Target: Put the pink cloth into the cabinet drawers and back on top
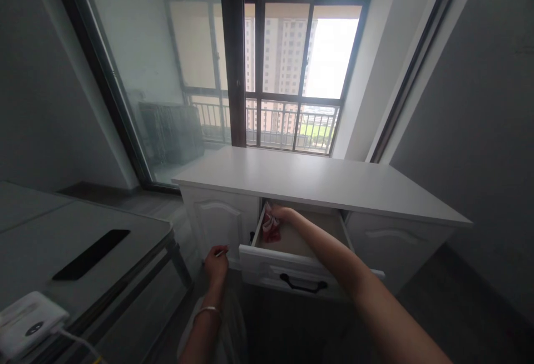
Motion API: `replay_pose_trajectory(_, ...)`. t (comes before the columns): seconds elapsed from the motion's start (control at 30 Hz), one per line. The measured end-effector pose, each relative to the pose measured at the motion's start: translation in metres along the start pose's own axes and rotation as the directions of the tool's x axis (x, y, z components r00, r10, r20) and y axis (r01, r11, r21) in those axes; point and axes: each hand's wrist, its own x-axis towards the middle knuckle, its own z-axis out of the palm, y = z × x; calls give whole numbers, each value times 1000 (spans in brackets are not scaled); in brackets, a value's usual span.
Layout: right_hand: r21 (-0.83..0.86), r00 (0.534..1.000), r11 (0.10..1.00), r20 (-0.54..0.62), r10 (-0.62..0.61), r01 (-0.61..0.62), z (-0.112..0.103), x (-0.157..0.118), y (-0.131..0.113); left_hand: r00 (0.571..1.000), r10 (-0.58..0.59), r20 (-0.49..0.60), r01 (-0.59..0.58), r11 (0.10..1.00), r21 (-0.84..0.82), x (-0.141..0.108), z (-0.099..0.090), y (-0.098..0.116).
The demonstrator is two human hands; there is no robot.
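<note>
A white drawer (292,266) with a black handle (303,284) is pulled out from the white desk. Inside it, at the left rear, lies a red and white packet or cloth (271,230). My right hand (278,212) reaches into the drawer at the upper end of this item, its fingers bent and partly hidden. Left of the drawer front, my left hand (217,261) is closed around a small, thin, pale object that I cannot make out. A bracelet (207,309) circles my left wrist.
The white desk top (308,177) extends above the drawer. At the left is a low table (137,241) bearing a black flat object (92,254) and a white device (33,319) with a cable. Behind stand glass sliding doors (237,63).
</note>
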Motion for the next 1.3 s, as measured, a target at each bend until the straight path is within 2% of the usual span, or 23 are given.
replay_pose_trajectory(0.07,-37,996,999,86,37,-34,10,-10,2,1000,17,12,-17,1000,-8,0,1,-2)
replay_pose_trajectory(0.1,-58,985,998,170,40,-30,16,-15,2,1000,25,17,-24,1000,-16,-1,1,-1)
replay_pose_trajectory(0.2,-133,894,987,446,-25,94,36,-35,2,1000,19,18,-19,999,-28,-8,2,5)
replay_pose_trajectory(0.27,-172,848,965,523,-80,197,46,-46,1,1000,13,17,-13,1000,-25,-14,1,12)
replay_pose_trajectory(0.33,-190,843,950,526,-114,247,51,-53,0,999,17,27,-16,1000,-24,-19,1,19)
replay_pose_trajectory(0.63,-195,867,953,486,-110,230,52,-58,-4,998,51,31,-51,998,-23,-29,2,23)
replay_pose_trajectory(0.9,-193,838,947,532,-120,258,51,-55,-2,999,37,18,-37,999,-3,-22,3,20)
replay_pose_trajectory(1.0,-229,818,941,570,-79,250,45,-56,3,1000,21,11,-21,1000,5,-21,3,19)
replay_pose_trajectory(1.17,-299,790,947,606,94,117,17,-81,38,1000,9,8,-9,1000,-9,-24,2,20)
replay_pose_trajectory(1.3,-346,824,926,474,311,-151,-15,-121,85,1000,5,6,-4,1000,-31,-24,0,20)
